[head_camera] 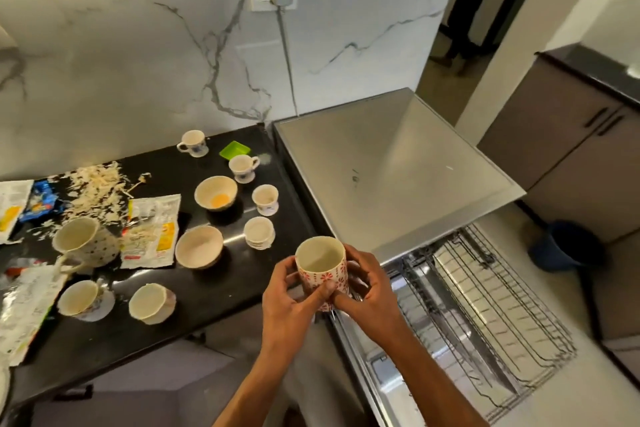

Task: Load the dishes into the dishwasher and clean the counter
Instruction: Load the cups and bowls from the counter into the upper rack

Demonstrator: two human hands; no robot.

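Both hands, left (pixel 289 291) and right (pixel 367 284), grip the red-patterned mug (pixel 322 270) over the desk (pixel 221 291) edge; a slip risks it dropping onto the dishwasher rack (pixel 485 315).

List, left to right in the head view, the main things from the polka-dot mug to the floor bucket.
polka-dot mug → bowl with yellow residue → red-patterned cup held in both hands → pulled-out wire rack → dark bucket

Both hands, left (pixel 289 295) and right (pixel 369 291), fingers curled, thumbs meeting in front, forearms converging.
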